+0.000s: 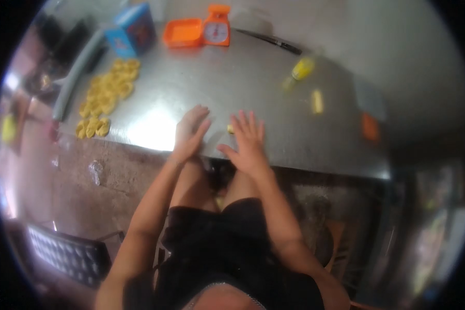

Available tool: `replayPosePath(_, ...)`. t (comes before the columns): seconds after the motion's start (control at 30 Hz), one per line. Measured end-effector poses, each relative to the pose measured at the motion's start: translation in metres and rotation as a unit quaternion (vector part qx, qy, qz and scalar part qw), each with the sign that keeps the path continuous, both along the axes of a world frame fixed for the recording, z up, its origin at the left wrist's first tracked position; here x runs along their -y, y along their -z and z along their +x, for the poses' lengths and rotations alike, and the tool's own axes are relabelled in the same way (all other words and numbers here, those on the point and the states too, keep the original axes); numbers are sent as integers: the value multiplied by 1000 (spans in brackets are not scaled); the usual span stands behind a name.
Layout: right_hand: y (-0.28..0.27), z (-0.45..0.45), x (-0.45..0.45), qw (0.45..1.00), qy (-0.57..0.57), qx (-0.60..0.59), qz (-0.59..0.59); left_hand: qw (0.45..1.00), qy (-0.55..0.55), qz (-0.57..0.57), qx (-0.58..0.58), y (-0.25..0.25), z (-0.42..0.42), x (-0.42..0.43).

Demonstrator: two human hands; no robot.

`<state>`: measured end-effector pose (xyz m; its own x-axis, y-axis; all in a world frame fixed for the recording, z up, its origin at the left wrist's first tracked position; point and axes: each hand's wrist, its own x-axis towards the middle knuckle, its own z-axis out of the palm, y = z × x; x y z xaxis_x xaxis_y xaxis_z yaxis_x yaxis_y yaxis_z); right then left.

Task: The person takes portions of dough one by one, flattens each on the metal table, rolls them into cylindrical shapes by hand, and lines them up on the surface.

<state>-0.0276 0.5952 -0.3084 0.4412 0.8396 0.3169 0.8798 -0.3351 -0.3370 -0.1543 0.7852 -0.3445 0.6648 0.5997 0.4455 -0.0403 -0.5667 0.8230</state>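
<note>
Both hands are over the front edge of a metal table [160, 88]. My left hand [191, 130] is open, turned partly on its side, with nothing seen in it. Palm down, my right hand [250, 142] has its fingers spread over a small yellow piece [231, 128]; the piece shows at the left of the fingers, and whether they touch it is hard to tell. A longer yellow piece [316, 102] lies farther right. Many yellow shaped pieces [108, 92] sit in a group at the left.
A blue box [130, 31], an orange tray [183, 33] and an orange scale [216, 32] stand at the back. A knife [274, 41] lies right of the scale, near a yellow container [303, 67]. An orange-and-white object [370, 126] is at the right.
</note>
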Motion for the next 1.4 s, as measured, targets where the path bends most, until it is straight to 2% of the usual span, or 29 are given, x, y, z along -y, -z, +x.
replayPosePath(0.07, -21, 9, 33, 996, 13, -51, 75, 1000, -1, 7, -19, -6, 0, 5)
replayPosePath(0.13, -13, 35, 56, 981, 74, -34, 174, 1000, -10, 9, -24, -11, 3, 11)
replayPosePath(0.17, -10, 42, 65, 981, 78, -33, 176, 1000, -6, 11, -23, -15, 5, 13)
replayPosePath(0.23, -9, 50, 78, 975, 185, -121, 30, 981, 13, 99, -164, -35, 9, 22)
replayPosePath(0.27, 5, 52, 75, 981, 152, -97, 71, 971, -3, 176, -159, -32, 12, 29)
replayPosePath(0.43, 5, 39, 41, 989, 92, -93, 69, 946, 8, 204, -253, -42, 37, 57)
replayPosePath(0.5, -1, 36, 34, 992, 66, -103, 36, 938, 76, 233, -244, -38, 44, 55)
replayPosePath(0.57, -2, 36, 37, 994, 80, -74, 29, 934, 71, 252, -242, -41, 41, 52)
replayPosePath(0.63, -2, 41, 39, 994, 100, -44, 24, 923, 11, 240, -302, -53, 38, 54)
replayPosePath(0.7, 0, 47, 37, 993, 69, -76, 59, 926, 10, 245, -286, -39, 43, 54)
replayPosePath(0.77, 3, 53, 31, 995, 49, -71, 59, 945, 48, 247, -210, -26, 50, 55)
replayPosePath(0.83, 1, 55, 32, 996, 26, -60, 62, 942, 37, 244, -227, -31, 50, 53)
replayPosePath(0.9, -2, 56, 34, 993, 68, -33, 88, 940, 22, 241, -242, -40, 53, 48)
replayPosePath(0.97, -2, 58, 32, 993, 52, -66, 81, 935, 46, 209, -282, -45, 51, 46)
replayPosePath(1.0, -2, 59, 32, 992, 32, -98, 75, 945, 58, 218, -239, -45, 53, 45)
replayPosePath(1.2, -28, 60, 45, 991, 8, -84, 100, 944, 102, 214, -230, -75, 42, 41)
replayPosePath(1.3, -14, 55, 50, 996, 14, -85, 24, 933, 95, 245, -245, -54, 43, 43)
replayPosePath(1.33, -12, 51, 56, 996, 15, -86, 26, 923, 89, 227, -299, -51, 40, 47)
replayPosePath(1.4, -9, 47, 71, 990, 23, -78, 116, 935, 50, 243, -252, -52, 29, 57)
